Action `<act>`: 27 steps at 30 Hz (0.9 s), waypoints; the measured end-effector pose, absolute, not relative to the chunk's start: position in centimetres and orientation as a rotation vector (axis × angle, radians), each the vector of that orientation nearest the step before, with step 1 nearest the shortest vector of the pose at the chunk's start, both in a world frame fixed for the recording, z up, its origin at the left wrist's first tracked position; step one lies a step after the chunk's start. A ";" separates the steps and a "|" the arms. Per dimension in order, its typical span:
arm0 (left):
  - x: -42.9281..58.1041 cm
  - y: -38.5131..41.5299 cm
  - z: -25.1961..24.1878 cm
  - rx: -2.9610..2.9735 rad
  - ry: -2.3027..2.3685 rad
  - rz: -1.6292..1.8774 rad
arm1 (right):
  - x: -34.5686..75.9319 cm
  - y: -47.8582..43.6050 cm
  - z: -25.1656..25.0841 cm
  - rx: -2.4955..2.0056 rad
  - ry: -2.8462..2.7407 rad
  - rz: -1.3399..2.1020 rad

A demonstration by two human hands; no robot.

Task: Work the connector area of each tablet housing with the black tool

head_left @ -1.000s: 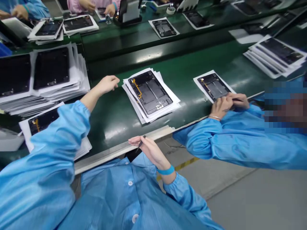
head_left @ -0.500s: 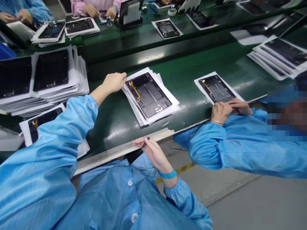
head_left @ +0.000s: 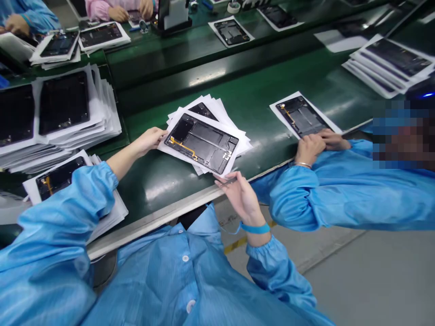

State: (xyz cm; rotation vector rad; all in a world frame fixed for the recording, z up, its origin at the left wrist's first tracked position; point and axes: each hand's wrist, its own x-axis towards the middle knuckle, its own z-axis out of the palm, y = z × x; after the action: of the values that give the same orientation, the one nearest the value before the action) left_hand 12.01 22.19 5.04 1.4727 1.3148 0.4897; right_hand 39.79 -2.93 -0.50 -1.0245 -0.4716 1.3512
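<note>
One tablet panel (head_left: 200,142), dark with an orange flex cable, on its white sheet, held between my hands, askew over the stack (head_left: 220,113) of like sheets. My left hand (head_left: 149,139) grips its left edge; my right hand (head_left: 239,192) pinches the near right corner. Beneath: green belt (head_left: 258,104). Rightward: a co-worker's hands (head_left: 316,145) on another panel (head_left: 301,117).

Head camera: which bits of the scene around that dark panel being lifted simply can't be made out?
All in the head view:
- Lower panels in the stack: covered by the top panel that the left hand and right hand hold.
- Near end of the neighbouring panel: under a co-worker's hands.
- Left-side stacks: cut off by the frame edge.
- Printing on the top panel's white label: too small.
</note>
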 end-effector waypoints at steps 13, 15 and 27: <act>13.1 22.6 3.3 1.657 1.217 0.572 | 41.9 -0.1 2.1 -1.309 -0.727 1.214; 11.3 21.2 3.6 1.739 1.203 0.542 | 41.2 -2.1 2.8 -1.323 -0.742 1.256; 0.9 20.3 4.4 2.042 1.442 -0.078 | 22.3 -8.2 -2.3 -0.900 -0.498 2.090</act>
State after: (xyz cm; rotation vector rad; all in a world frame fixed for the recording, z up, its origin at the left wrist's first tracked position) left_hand 0.92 20.31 4.42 2.0420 1.4418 -0.0779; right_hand 22.27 -8.17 -2.31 -0.8997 -0.4976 2.0898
